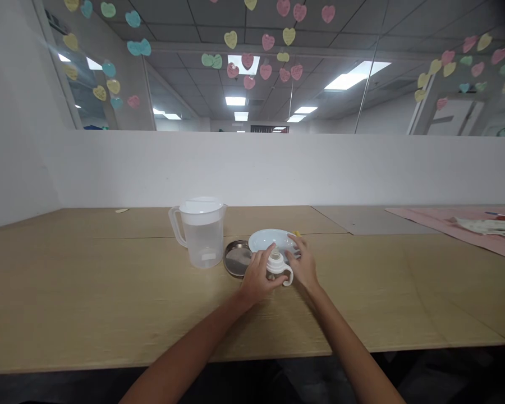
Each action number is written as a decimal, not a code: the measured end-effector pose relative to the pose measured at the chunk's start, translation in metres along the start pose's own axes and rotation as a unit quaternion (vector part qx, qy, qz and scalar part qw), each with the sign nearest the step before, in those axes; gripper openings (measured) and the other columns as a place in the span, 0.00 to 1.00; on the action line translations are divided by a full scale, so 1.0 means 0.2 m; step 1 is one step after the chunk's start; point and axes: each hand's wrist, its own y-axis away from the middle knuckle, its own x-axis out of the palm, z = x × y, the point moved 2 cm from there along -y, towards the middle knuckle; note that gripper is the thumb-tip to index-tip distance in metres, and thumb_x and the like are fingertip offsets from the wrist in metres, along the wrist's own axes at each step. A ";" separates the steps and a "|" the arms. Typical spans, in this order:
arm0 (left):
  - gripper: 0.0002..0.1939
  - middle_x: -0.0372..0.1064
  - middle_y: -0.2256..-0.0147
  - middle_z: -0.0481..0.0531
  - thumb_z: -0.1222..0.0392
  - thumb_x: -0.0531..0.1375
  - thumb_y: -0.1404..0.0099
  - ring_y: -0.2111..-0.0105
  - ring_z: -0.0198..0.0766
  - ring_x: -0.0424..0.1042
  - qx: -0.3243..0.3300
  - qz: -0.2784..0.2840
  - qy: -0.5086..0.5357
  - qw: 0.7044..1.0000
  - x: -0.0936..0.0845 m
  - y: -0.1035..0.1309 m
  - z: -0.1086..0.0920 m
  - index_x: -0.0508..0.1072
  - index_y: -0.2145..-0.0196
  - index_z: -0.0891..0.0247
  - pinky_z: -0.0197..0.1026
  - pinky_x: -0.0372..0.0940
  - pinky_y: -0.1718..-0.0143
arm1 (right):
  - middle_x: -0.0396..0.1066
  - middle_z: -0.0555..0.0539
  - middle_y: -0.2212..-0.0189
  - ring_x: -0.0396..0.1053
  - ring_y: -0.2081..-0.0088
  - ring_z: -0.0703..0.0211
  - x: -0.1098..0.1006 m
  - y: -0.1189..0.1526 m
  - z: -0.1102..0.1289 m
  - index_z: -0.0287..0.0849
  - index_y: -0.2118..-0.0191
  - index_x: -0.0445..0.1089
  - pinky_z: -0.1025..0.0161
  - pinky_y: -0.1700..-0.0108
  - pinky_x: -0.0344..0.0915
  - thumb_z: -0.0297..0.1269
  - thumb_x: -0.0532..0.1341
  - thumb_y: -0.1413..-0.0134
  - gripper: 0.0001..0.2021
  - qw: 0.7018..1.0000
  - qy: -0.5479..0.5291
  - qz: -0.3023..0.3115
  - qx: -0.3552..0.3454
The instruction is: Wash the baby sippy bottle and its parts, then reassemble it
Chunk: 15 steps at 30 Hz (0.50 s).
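Note:
A white lidded piece with a curved handle and a clear tip, like a baby bottle top (276, 262), stands in front of a pale blue-white bowl (263, 240). My left hand (258, 276) is wrapped round its left side, thumb reaching below toward the handle. To the right of it, my right hand (303, 264) has its fingers apart, near the bowl's right rim, holding nothing visible. A round metal dish (237, 258) lies just left of the bowl, partly behind my left hand. What is below the white piece is mostly hidden by my left hand.
A clear plastic pitcher (204, 235) with its handle to the left stands left of the metal dish. A small yellow thing (297, 233) shows behind the bowl. At the far right a pink sheet (450, 224) carries a whitish cloth. The wooden table (109, 303) meets a white wall.

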 end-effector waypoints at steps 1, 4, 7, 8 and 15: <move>0.42 0.62 0.49 0.59 0.52 0.65 0.48 0.50 0.48 0.62 -0.001 -0.001 0.003 1.000 0.00 0.00 0.00 0.52 0.40 0.60 0.52 0.56 0.47 | 0.64 0.42 0.53 0.67 0.65 0.58 0.01 0.00 -0.02 0.44 0.52 0.70 0.56 0.60 0.67 0.32 0.55 0.56 0.21 1.000 0.001 0.016 0.000; 0.41 0.61 0.47 0.58 0.54 0.66 0.49 0.49 0.48 0.62 -0.003 -0.011 0.013 1.000 -0.01 0.00 -0.01 0.54 0.41 0.59 0.52 0.56 0.46 | 0.65 0.43 0.55 0.67 0.66 0.59 0.02 0.00 -0.05 0.44 0.58 0.73 0.57 0.61 0.67 0.28 0.53 0.61 0.22 0.998 -0.005 0.056 -0.014; 0.40 0.61 0.47 0.58 0.55 0.67 0.50 0.48 0.48 0.62 -0.013 -0.016 0.020 1.000 -0.02 0.00 -0.02 0.55 0.42 0.59 0.51 0.56 0.46 | 0.67 0.44 0.56 0.67 0.63 0.57 0.02 0.00 -0.05 0.45 0.62 0.76 0.58 0.61 0.66 0.27 0.52 0.59 0.20 0.996 -0.007 0.085 -0.038; 0.39 0.61 0.47 0.58 0.55 0.67 0.50 0.48 0.48 0.61 -0.018 -0.015 0.022 0.999 -0.02 0.00 -0.02 0.56 0.43 0.59 0.51 0.56 0.46 | 0.67 0.44 0.56 0.67 0.62 0.57 0.02 0.00 -0.05 0.44 0.65 0.76 0.59 0.60 0.66 0.28 0.51 0.58 0.18 0.995 -0.004 0.089 -0.042; 0.39 0.62 0.48 0.57 0.53 0.68 0.52 0.48 0.48 0.62 -0.027 -0.023 0.041 0.999 -0.03 -0.01 -0.02 0.58 0.45 0.59 0.50 0.57 0.47 | 0.72 0.46 0.70 0.68 0.68 0.56 0.03 0.02 -0.07 0.41 0.66 0.74 0.59 0.63 0.64 0.37 0.50 0.48 0.15 0.997 0.022 0.079 -0.012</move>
